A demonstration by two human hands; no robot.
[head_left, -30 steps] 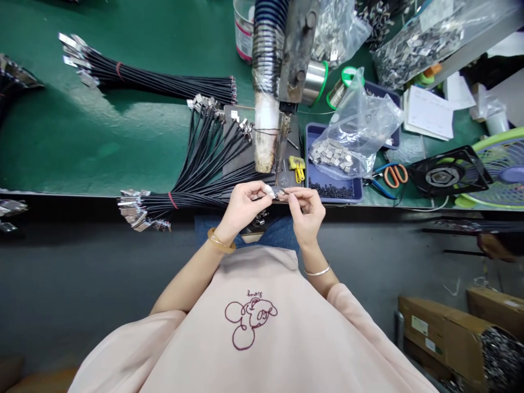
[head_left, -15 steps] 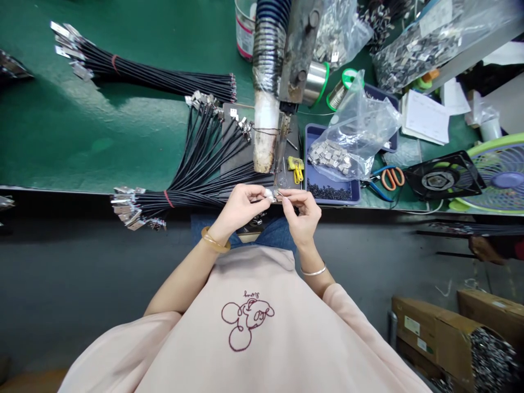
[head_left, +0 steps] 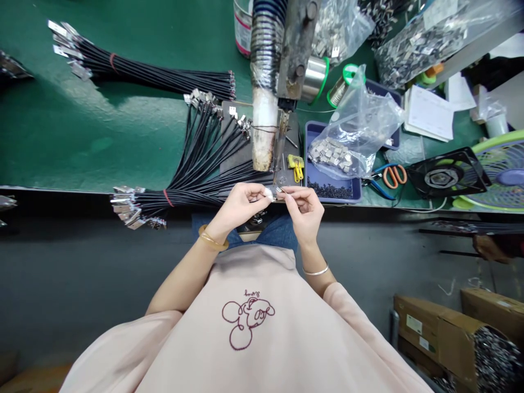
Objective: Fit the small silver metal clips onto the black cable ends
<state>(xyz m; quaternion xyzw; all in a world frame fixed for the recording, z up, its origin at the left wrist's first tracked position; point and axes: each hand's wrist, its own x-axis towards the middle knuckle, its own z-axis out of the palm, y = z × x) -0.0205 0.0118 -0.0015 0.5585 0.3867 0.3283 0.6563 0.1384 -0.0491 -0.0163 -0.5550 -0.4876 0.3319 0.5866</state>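
Observation:
My left hand (head_left: 239, 206) and my right hand (head_left: 303, 210) meet at the front edge of the green bench, fingertips pinched together on a small metal connector shell (head_left: 279, 191) at the end of a black cable. Both hands are closed. Just beyond them stands the soldering fixture (head_left: 282, 65) with its white-wrapped column (head_left: 262, 134). A fanned bundle of black cables with metal ends (head_left: 196, 169) lies to the left of my left hand.
A second cable bundle (head_left: 143, 76) lies farther back on the left. A blue tray (head_left: 332, 188) holds a clear bag of metal shells (head_left: 352, 136). Orange scissors (head_left: 392, 176), solder spools (head_left: 317, 79), a small black fan (head_left: 446, 173), papers and cardboard boxes (head_left: 442, 327) are at the right.
Both hands stay pinched on the small connector at the bench edge. Only the fingertips shift slightly; the view has moved a little.

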